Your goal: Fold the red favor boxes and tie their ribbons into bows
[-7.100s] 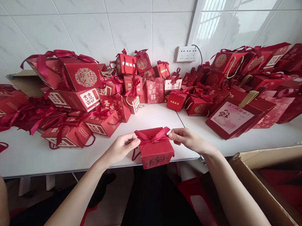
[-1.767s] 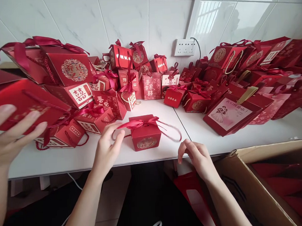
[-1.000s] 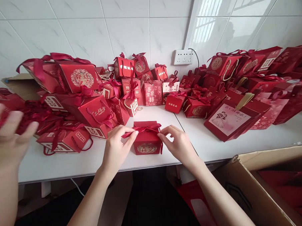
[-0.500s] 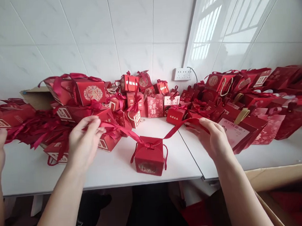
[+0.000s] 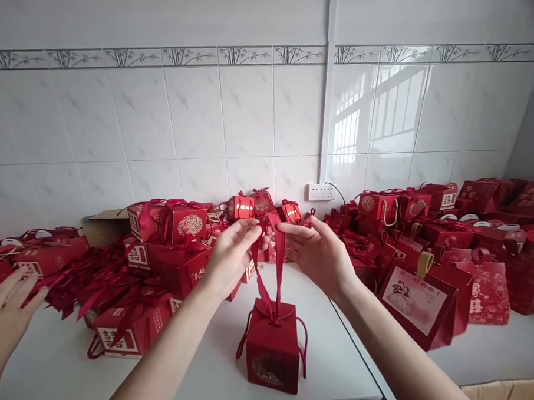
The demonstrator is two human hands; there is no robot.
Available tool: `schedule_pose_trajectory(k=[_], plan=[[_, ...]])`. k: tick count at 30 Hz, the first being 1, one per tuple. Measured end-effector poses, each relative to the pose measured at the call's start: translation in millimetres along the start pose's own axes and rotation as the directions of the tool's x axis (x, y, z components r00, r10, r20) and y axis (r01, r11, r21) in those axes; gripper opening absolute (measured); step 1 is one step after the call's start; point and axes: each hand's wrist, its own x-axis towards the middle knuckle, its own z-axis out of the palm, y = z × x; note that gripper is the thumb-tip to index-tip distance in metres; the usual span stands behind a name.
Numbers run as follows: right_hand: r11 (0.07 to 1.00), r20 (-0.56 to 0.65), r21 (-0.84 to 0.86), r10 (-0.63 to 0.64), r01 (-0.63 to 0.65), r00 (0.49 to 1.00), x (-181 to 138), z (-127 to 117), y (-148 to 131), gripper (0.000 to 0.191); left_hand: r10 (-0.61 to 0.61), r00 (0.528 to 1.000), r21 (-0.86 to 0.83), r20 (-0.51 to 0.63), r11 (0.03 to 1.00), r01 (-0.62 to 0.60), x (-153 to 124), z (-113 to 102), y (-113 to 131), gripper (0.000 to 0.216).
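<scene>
A small red gift box point(image 5: 272, 341) with a window in its front and a cord loop on each side stands upright on the white table. From a slot in its top rise two tails of a dark red ribbon point(image 5: 279, 270), drawn up close together. My left hand point(image 5: 236, 251) pinches one tail between thumb and fingers. The other tail's upper end is in my right hand point(image 5: 320, 253), gripped at the fingertips. Both hands are above the box, a short gap apart. The ribbon ends are partly hidden by my fingers.
Another person's hand point(image 5: 13, 311) reaches in at the left edge. Red gift boxes point(image 5: 188, 224) are piled along the tiled wall, beside loose ribbons point(image 5: 89, 284). At right stands a box with a couple's picture point(image 5: 408, 300). A power strip point(image 5: 320, 192) hangs behind.
My hands have come together from wide apart, lifting the ribbon tails from spread sideways to nearly upright. The head view has tilted up. The other person's hand at left now shows spread fingers.
</scene>
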Motion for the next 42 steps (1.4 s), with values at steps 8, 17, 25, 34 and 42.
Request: schedule_pose_trajectory(k=[8, 17, 25, 34, 42], plan=[[0.997, -0.138, -0.069, -0.055, 0.046, 0.989, -9.5, -11.1, -15.3, 0.031, 0.081, 0.993, -0.048, -0.091, 0.995, -0.086, -8.5, -18.9, 17.0, 0.015], [0.735, -0.14, -0.608, 0.273, -0.301, 0.952, -46.5, -56.7, -32.3, 0.04, -0.292, 0.956, 0.665, -0.016, 0.711, 0.229, -40.7, -79.9, 9.6, 0.021], [0.193, -0.196, -0.937, 0.395, -0.289, 0.898, -68.2, -61.5, 30.9, 0.039, -0.477, 0.873, 0.926, 0.1, 0.366, 0.094, -64.2, -61.9, -40.7, 0.029], [0.556, -0.01, -0.77, 0.481, -0.314, 0.877, -82.3, -66.5, 56.8, 0.035, -0.534, 0.835, 0.925, 0.132, 0.369, 0.09, -67.5, -66.6, -52.7, 0.03], [0.713, -0.02, -0.592, 0.453, -0.375, 0.891, -83.0, -73.7, 63.0, 0.047, -0.635, 0.763, 0.884, 0.121, 0.419, 0.209, -66.4, -72.4, -47.8, 0.039]])
